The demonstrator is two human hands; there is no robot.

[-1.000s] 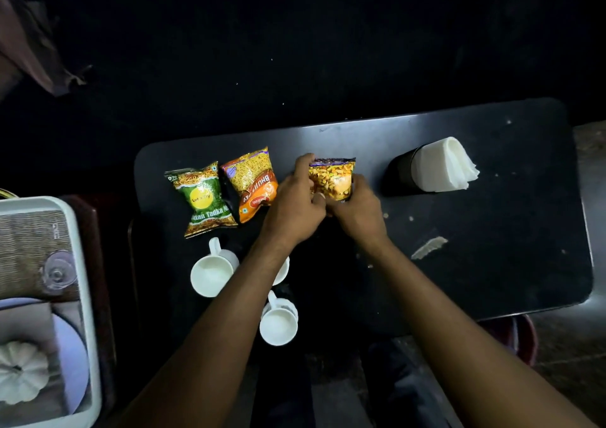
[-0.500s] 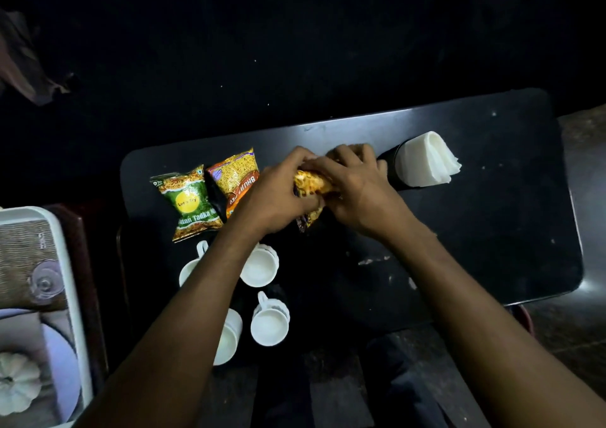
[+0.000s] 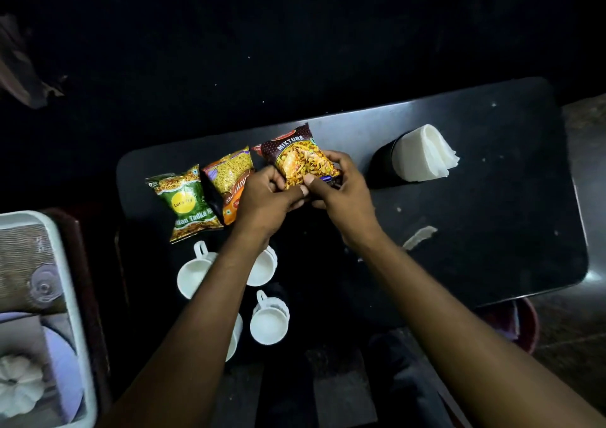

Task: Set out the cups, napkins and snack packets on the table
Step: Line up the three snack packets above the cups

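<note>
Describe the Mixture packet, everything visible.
The Mixture packet is a glossy, puffed pouch, apparently plastic: dark brown with pale dots up top, white MIXTURE lettering, a yellow-orange snack picture below. It looks sealed, faces up, tilted, over the far side of the table, just right of the orange packet. The left hand and right hand both pinch its near edge.

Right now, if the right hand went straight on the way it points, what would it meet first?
The Mixture packet, which the right hand itself grips. Past that, seemingly just bare table, though depth is hard to judge.
</note>
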